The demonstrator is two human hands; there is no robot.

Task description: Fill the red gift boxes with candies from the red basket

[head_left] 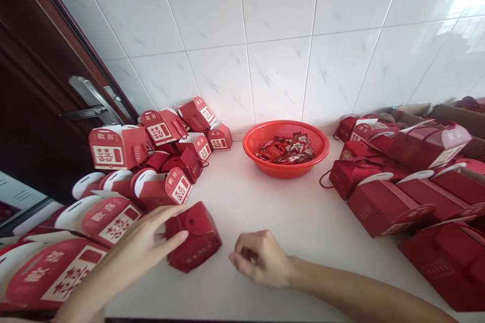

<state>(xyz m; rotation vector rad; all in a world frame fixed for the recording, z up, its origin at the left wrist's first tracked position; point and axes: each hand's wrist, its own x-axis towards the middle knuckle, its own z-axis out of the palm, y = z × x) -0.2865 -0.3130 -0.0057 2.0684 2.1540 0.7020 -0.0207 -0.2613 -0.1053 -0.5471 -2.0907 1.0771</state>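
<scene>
A small closed red gift box stands on the white tabletop near its front edge, turned at an angle. My left hand is at its left end, with the thumb across the near side and the fingers over the far top edge, holding it. To the right of this box, and apart from it, my right hand hovers low over the table. Its fingers are curled in loosely, and nothing shows in them. Behind both hands sits an orange-red plastic basket with many small wrapped packets inside.
Piled red gift boxes with double-happiness labels fill the left side. More red boxes are stacked along the right, with cardboard cartons behind. A tiled wall closes off the back, and a dark door stands at the left.
</scene>
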